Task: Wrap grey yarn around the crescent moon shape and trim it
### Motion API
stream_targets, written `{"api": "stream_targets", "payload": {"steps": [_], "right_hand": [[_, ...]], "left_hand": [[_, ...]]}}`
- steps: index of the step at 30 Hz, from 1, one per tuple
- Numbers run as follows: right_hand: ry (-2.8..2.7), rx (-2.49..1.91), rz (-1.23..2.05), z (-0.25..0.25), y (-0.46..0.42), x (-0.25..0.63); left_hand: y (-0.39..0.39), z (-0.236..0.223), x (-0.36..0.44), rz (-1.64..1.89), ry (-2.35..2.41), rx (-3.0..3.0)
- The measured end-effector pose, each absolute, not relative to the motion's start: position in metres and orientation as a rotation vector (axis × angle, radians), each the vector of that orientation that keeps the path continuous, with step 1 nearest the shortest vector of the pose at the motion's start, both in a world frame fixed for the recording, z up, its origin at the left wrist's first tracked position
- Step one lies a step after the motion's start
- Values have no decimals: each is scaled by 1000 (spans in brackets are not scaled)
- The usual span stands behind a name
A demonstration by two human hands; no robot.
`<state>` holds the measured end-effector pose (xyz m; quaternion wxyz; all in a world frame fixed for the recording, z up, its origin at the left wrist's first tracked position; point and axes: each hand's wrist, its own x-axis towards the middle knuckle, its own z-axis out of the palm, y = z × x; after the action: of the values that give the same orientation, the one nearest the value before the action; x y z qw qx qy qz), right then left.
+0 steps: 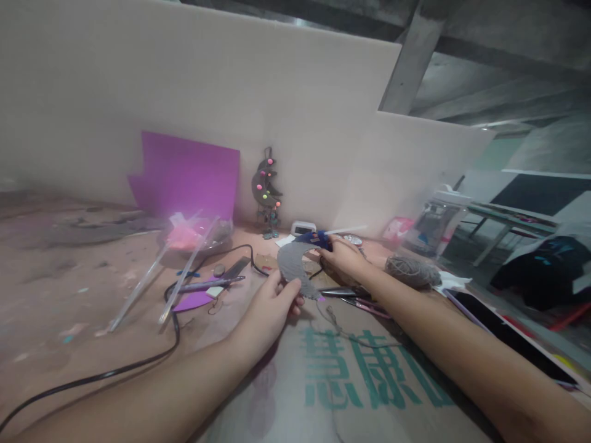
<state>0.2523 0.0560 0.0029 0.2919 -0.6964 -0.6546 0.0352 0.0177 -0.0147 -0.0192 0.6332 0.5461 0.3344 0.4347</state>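
My left hand [279, 298] holds a crescent moon [293, 264] wrapped in grey yarn, pinched near its lower part between thumb and fingers. A loose yarn tail [341, 332] trails from it across the board. Just behind the crescent, my right hand [341, 255] has its fingers closed around a blue glue gun [310, 239]. A pale glue stick [348, 230] juts from the gun's back end. The crescent and my fingers cover part of the gun, and its nozzle is hidden. Scissors [364, 306] lie below my right wrist.
A finished-looking moon ornament with pompoms [265, 184] hangs against the wall, near a purple sheet [191, 175]. Clear glue sticks [189, 271] lean on a plastic bowl [221, 232]. A black cord [115, 372] crosses the left side. Grey yarn [410, 272] and a tablet [512, 338] lie right.
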Motion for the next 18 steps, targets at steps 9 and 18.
{"api": "stream_targets", "payload": {"steps": [9, 18], "right_hand": [[-1739, -1799, 114, 9, 50, 260], [-1849, -1662, 327, -5, 68, 239]], "left_hand": [[-14, -22, 17, 979, 742, 1264], [-18, -14, 17, 981, 764, 1282]]}}
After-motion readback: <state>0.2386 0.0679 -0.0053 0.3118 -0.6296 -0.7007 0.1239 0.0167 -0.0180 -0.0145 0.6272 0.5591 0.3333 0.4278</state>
